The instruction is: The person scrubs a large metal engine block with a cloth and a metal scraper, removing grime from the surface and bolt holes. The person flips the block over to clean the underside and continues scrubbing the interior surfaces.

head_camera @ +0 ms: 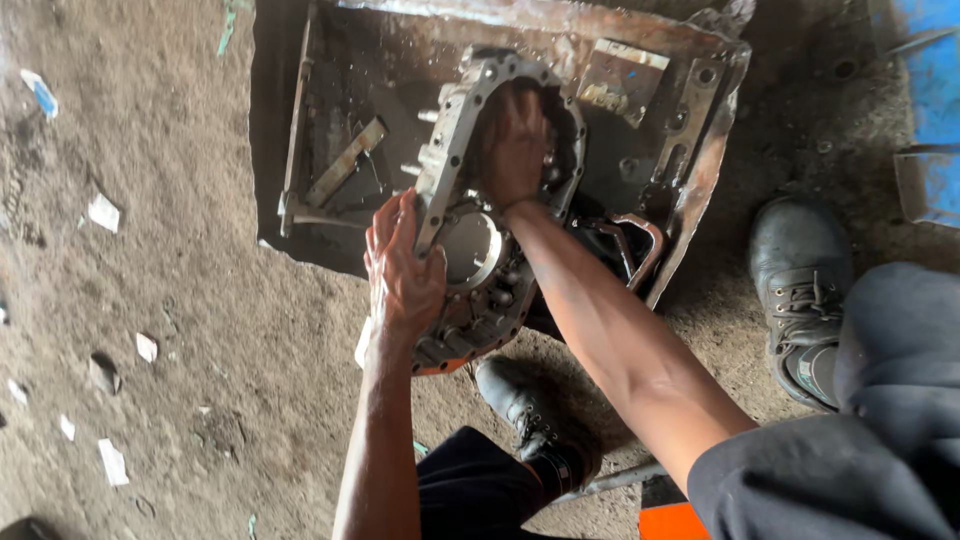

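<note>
Metal housing (470, 230), upright in the rusty tray (700, 190): its upper opening is filled by the right hand (512, 145), its left edge by the left hand (402, 270). Flat bar (345, 165) obstructs left; bent tube (640, 245) right.

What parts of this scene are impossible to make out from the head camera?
- Right hand: its fingertips reach inside the metal housing, whose rim hides them and whatever they touch.
- Left hand: its palm side is pressed on the housing edge and hidden by the hand itself.
- Tray: its dark bottom is shadowed and grimy, so small parts blur.
- Blue object: cut off by the right edge.
</note>
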